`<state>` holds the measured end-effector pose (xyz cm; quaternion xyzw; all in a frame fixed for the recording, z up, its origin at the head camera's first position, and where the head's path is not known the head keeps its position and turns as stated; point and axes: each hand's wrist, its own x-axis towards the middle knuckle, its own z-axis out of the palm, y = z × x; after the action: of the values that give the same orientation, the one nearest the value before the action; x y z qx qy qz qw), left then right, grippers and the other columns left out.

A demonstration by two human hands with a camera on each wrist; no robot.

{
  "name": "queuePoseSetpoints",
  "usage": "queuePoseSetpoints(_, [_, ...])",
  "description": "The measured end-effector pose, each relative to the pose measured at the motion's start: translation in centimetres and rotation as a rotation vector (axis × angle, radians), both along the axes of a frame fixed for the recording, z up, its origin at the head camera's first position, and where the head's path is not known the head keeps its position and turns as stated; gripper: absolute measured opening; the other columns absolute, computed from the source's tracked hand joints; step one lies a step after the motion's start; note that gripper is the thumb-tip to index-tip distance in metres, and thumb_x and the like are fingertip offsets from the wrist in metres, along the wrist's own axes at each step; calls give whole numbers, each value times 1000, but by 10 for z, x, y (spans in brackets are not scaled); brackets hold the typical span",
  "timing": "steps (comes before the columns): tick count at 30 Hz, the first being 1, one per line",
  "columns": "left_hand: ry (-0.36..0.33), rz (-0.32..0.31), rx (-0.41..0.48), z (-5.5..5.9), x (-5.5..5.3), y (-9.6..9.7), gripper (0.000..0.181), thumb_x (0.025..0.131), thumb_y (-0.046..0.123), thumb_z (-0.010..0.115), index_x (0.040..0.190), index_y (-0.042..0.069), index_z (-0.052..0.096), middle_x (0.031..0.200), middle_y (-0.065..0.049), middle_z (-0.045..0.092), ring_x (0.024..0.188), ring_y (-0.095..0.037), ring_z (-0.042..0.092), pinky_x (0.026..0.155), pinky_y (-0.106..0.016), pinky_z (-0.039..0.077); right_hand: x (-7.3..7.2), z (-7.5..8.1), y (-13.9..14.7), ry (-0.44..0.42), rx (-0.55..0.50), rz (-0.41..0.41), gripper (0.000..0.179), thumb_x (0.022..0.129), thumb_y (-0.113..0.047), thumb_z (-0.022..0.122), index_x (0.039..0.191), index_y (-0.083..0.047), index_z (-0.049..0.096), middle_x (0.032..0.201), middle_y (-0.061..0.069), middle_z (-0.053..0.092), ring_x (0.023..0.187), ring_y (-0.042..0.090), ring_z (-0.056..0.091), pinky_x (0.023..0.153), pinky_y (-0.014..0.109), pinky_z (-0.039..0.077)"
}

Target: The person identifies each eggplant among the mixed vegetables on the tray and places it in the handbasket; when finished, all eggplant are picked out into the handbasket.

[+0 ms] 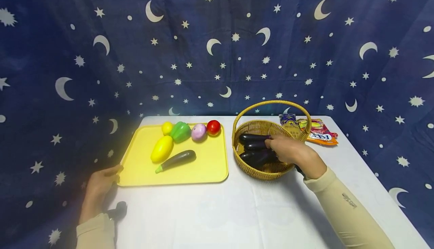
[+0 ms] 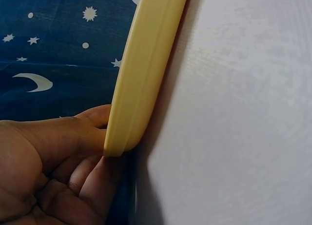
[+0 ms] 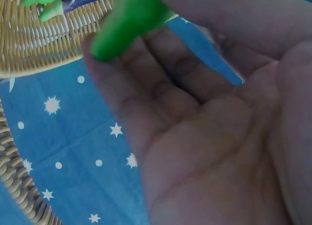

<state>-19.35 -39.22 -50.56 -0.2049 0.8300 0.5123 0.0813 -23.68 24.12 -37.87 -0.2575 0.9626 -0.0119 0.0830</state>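
My left hand point(image 1: 101, 181) pinches the front left corner of the yellow tray point(image 1: 139, 177) between thumb and fingers; the left wrist view shows the tray's side wall point(image 2: 139, 83) close up. Over the wicker basket point(image 1: 264, 175), my right hand point(image 1: 293, 151) holds an eggplant point(image 1: 258, 145) by its stem end. That green stem point(image 3: 129, 27) sits between thumb and fingertips in the right wrist view. Several dark eggplants lie together in the basket. On the tray rest a dark eggplant point(image 1: 178, 160), a yellow mango-like fruit point(image 1: 162, 149) and a green bell pepper point(image 1: 181, 132).
A lemon point(image 1: 167, 128), a purple onion point(image 1: 199, 132) and a tomato point(image 1: 213, 127) line the tray's back. Behind the basket lie snack packets point(image 1: 318, 130). The basket's tall handle point(image 1: 271, 102) arches over it. A starry blue curtain point(image 1: 217, 53) hangs behind the white table point(image 1: 203, 215).
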Motion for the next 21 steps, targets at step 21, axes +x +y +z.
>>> queuePoseSetpoints(21, [32,29,-20,-3,-3,1,57,102,6,57,157,1,47,165,-12,36,163,-45,23,133,-66,19,-30,-16,-1,-95,98,47,32,82,18,71,90,-13,63,78,-2,55,74,15,50,67,29,49])
